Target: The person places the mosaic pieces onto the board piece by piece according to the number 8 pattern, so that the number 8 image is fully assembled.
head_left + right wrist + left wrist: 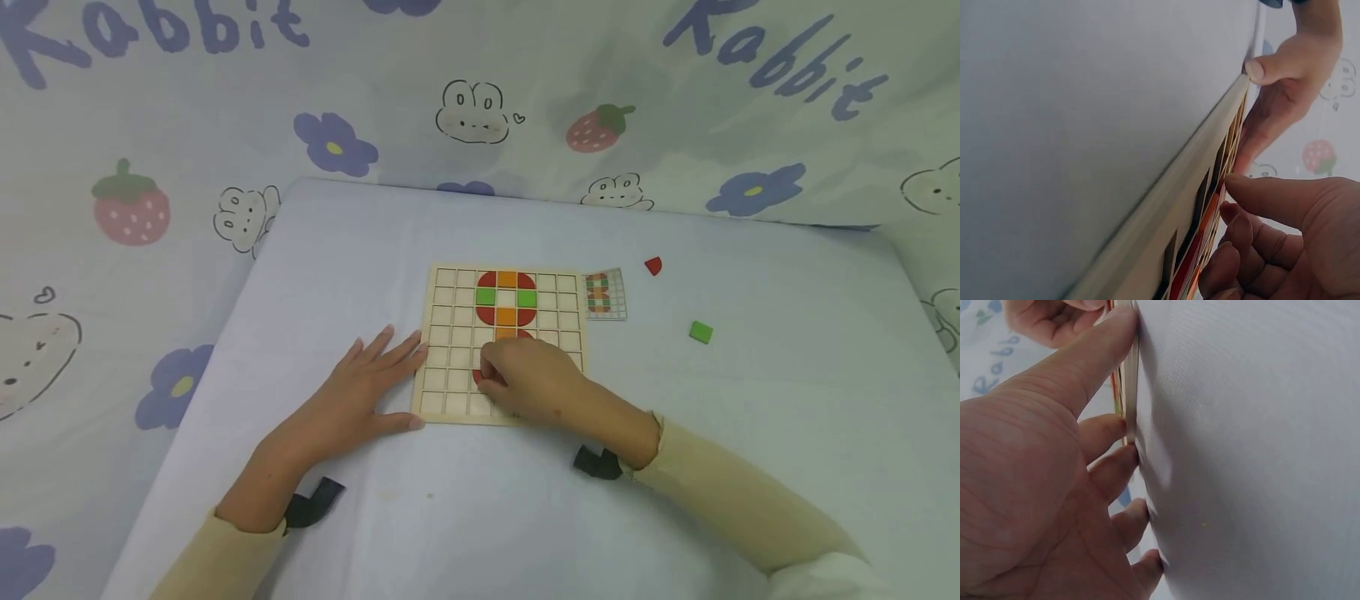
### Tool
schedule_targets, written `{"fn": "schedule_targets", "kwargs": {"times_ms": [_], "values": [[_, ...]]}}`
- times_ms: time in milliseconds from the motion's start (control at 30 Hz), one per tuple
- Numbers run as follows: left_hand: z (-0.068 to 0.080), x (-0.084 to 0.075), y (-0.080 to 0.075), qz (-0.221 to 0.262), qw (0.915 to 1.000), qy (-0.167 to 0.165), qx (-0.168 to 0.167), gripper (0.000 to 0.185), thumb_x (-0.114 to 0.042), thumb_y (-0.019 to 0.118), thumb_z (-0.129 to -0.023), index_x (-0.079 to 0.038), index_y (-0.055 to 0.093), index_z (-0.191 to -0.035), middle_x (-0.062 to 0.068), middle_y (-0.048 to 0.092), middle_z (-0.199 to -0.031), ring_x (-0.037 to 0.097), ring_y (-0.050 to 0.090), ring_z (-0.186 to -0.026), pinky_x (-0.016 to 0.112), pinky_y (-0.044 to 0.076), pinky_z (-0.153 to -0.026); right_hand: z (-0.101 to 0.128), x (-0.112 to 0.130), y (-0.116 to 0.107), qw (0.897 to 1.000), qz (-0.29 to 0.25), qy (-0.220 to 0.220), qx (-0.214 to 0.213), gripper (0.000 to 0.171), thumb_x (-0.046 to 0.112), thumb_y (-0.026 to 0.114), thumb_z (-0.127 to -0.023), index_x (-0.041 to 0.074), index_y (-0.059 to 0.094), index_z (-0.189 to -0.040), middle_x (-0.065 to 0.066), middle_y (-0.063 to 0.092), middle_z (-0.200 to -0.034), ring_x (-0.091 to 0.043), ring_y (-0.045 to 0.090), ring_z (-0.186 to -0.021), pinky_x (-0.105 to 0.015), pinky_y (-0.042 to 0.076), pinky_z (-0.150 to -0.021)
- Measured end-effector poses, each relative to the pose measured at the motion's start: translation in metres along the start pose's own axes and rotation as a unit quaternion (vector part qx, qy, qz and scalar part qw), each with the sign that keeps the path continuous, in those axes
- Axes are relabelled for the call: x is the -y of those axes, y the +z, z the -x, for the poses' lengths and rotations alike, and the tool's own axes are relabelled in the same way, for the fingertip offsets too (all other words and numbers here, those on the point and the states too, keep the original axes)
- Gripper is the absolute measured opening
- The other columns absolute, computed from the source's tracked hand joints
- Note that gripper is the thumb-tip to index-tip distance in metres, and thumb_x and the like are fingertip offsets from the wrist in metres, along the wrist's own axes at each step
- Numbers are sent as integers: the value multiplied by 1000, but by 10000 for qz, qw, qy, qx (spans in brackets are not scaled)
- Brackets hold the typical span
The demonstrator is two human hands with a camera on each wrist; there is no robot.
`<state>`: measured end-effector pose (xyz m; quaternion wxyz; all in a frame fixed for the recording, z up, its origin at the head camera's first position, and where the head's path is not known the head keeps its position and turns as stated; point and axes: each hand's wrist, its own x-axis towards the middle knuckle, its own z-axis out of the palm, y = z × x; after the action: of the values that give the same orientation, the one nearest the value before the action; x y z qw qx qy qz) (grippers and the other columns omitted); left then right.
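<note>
1. A red piece (480, 377) sits in a cell in the lower rows of the grid board (450, 350), just under the fingertips of the right hand (528, 379). The fingers are curled over it; whether they pinch it or only press it I cannot tell.
2. The left hand (360, 392) lies flat, fingers straight, with its fingertips on the board's left edge and its thumb along the near corner. It holds nothing.
3. Beyond the right hand, red, orange and green pieces (507, 297) fill a ring in the upper rows.
4. Further right of the grip lie a pattern card (604, 295), a loose red piece (653, 266) and a green square (701, 332), well apart on the table (750, 400).
5. Risk: a piece turned the wrong way would likely catch on the cell walls and sit proud.
6. Risk: if the left hand eases off, a push could slide the board and jog the seated pieces.
</note>
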<state>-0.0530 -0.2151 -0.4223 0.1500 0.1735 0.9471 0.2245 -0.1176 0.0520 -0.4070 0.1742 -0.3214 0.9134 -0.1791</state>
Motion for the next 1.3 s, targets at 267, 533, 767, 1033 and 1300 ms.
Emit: {"fn": "schedule_targets", "kwargs": {"times_ms": [267, 533, 767, 1033, 1300], "values": [[1, 0, 0, 2, 10000, -22, -7, 97, -44, 85, -87, -18, 34, -165, -2, 23, -172, 34, 4, -161, 60, 3, -127, 2, 0, 0, 10000, 19, 33, -57, 17, 30, 74, -99, 22, 67, -86, 11, 60, -75, -9, 55, -65, -26, 48, -56], [0, -1, 0, -47, 9999, -124, -27, 98, -43, 86, -86, -19, 34, -165, -1, 24, -172, 34, 4, -161, 60, 3, -127, 9, -12, -6, 9994, -175, 222, -182, 16, 26, 73, -98, 24, 65, -85, 11, 60, -73, -10, 56, -69, -27, 48, -58], [2, -2, 0, -31, 9999, -166, -38, 98, -41, 87, -86, -18, 34, -165, 0, 25, -172, 34, 4, -161, 61, 3, -127, 18, -29, -20, 9982, -367, 455, -161, 12, 26, 75, -99, 19, 69, -91, 9, 61, -75, -14, 56, -73, -28, 49, -62], [4, 0, 0, -17, 9999, -118, -33, 98, -42, 87, -86, -17, 34, -165, 0, 24, -172, 35, 4, -161, 62, 4, -127, 38, -71, -57, 9924, -708, 671, -750, 7, 17, 70, -101, 12, 73, -105, 1, 68, -86, -19, 60, -80, -33, 54, -66], [2, 0, -1, 52, 10000, 23, -11, 97, -41, 86, -87, -18, 34, -165, -1, 24, -172, 34, 3, -161, 61, 4, -127, 75, -119, -74, 9849, -607, 1141, -1152, 19, 18, 65, -104, 4, 72, -115, -8, 71, -98, -25, 61, -87, -38, 53, -70]]}}
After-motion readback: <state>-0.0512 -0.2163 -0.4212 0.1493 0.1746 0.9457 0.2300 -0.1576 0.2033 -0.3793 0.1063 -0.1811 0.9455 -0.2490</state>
